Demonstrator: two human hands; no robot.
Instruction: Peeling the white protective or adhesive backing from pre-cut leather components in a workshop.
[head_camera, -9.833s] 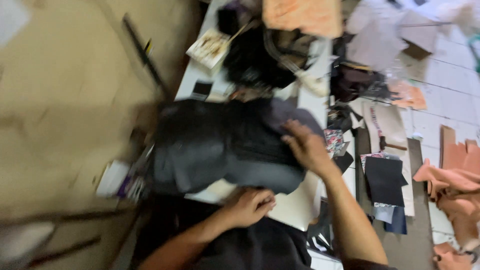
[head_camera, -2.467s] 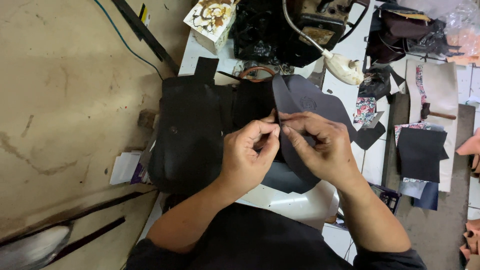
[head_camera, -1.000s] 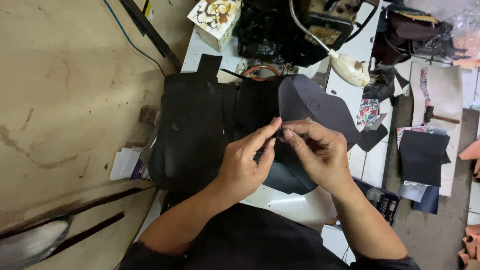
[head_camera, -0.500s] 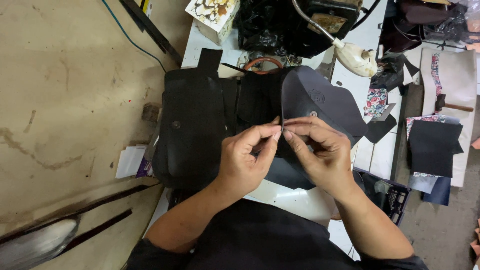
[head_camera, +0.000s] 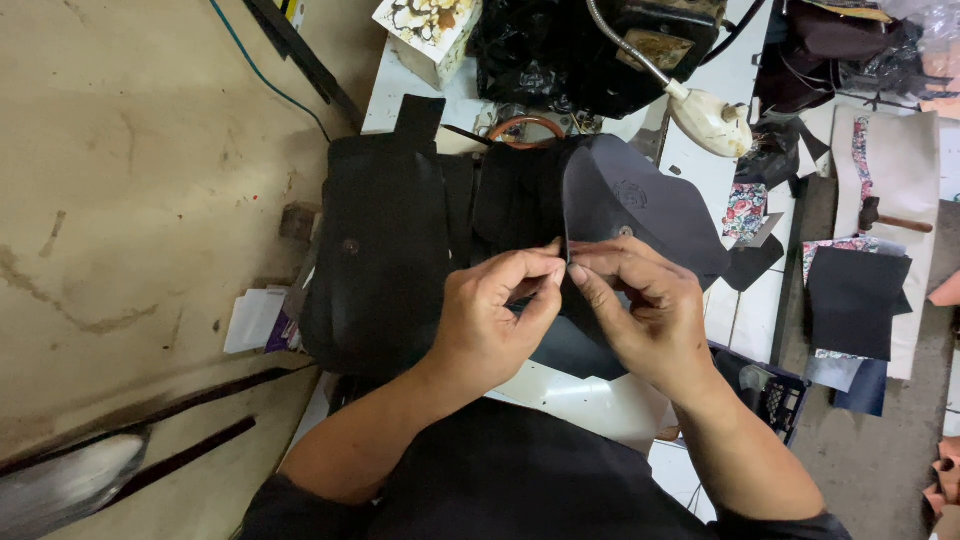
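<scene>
I see my left hand (head_camera: 495, 315) and right hand (head_camera: 645, 305) meeting fingertip to fingertip over a dark grey leather flap (head_camera: 640, 210), both pinching its near edge: thumb and forefinger of each hand are closed on the edge, and the two grips nearly touch each other. The flap rises from between the fingers and spreads out beyond my right fingertips, rounded at its far end, with a small embossed round mark on it. Just beyond my left fingertips lies a stack of black leather pieces (head_camera: 385, 250), flat on the white worktable (head_camera: 590, 400), with a small round stud showing on its left part. Whether the flap is joined to that stack I can't quite tell, since my fingers cover the seam. Further out past the fingers, a brown ring (head_camera: 525, 125) peeks over the black pieces, and a white lamp head (head_camera: 710, 120) on a metal gooseneck hangs beyond my right hand. Off to the right of my right hand, well apart, black cut pieces (head_camera: 855, 300) lie on a pale board.
</scene>
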